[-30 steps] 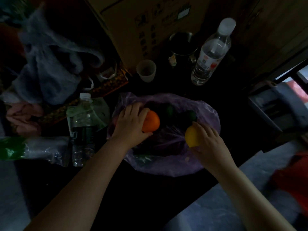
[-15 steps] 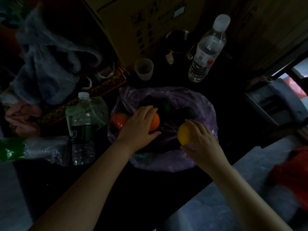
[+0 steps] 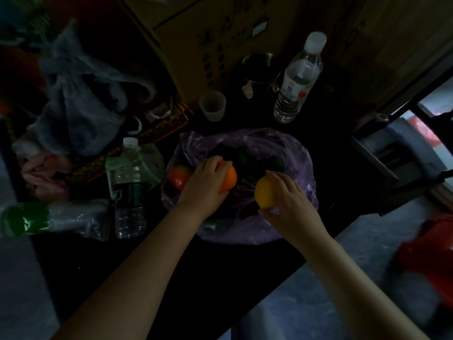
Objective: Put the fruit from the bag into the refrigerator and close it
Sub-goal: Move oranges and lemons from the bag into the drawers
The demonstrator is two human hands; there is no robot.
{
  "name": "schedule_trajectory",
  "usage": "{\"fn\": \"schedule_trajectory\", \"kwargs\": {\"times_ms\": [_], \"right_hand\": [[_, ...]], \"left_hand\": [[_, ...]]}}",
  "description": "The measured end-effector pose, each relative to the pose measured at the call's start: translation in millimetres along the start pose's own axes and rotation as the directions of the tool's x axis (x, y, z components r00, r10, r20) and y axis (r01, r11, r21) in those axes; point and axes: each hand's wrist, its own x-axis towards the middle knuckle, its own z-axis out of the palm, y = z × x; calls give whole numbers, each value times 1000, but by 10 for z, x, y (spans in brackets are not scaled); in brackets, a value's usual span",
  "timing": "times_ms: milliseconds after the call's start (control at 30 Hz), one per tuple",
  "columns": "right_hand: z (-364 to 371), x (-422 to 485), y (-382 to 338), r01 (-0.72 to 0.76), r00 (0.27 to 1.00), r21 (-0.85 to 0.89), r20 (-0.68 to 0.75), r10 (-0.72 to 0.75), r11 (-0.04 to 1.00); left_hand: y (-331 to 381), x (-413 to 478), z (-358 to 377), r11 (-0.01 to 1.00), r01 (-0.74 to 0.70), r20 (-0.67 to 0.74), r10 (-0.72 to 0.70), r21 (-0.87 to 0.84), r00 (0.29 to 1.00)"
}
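A purple plastic bag lies open on the dark table. My left hand grips an orange over the bag's middle. My right hand holds a yellow fruit above the bag's right side. A red-orange fruit rests at the bag's left edge. Dark green fruits lie deeper in the bag, hard to make out in the dim light. No refrigerator is in view.
Two clear water bottles stand near the bag: one at its left, one behind it. A white cup, a metal mug and a cardboard box are behind. Grey bags pile up at left. The table edge runs diagonally at lower right.
My left hand with the orange has shifted right, uncovering the red-orange fruit at the bag's left edge. My right hand has drawn the yellow fruit slightly left and up.
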Motion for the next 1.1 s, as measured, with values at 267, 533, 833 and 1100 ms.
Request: {"fn": "schedule_trajectory", "kwargs": {"times_ms": [267, 533, 833, 1100], "right_hand": [[-350, -314, -399, 22, 988, 7, -153, -21, 1000], [-495, -1243, -1140, 26, 941, 18, -337, -18, 1000], [-475, -2646, -2114, -71, 860, -70, -509, 26, 995], [-788, -4198, -2594, -364, 707, -142, -686, 174, 920]], "left_hand": [[297, -494, -728, 992, -61, -52, 55, -114, 997], [413, -1505, -1224, 954, -268, -160, 246, -135, 956], [431, -2651, -1514, 817, -575, -311, 557, 37, 771], [1230, -3323, -1759, 532, -845, -342, 806, 60, 483]]}}
